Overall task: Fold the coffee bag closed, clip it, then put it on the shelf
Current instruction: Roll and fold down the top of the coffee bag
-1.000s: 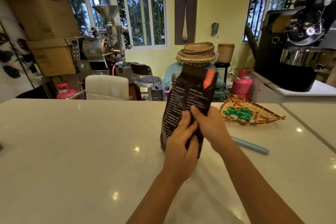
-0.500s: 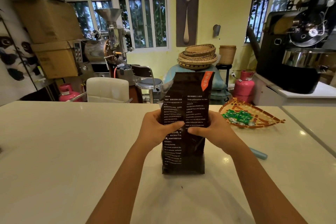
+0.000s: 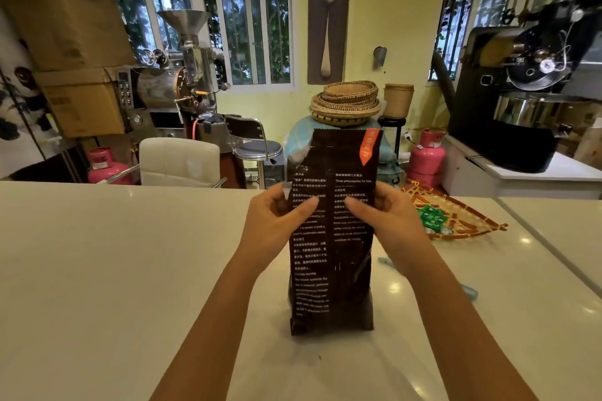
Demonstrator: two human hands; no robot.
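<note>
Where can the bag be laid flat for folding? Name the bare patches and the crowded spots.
Widest bare patch: the white counter left of the left hand, running to its far edge. Another lies in front of the coffee bag, between the forearms. Right of the right hand is crowded: the blue clip and the woven tray of green packets.
</note>
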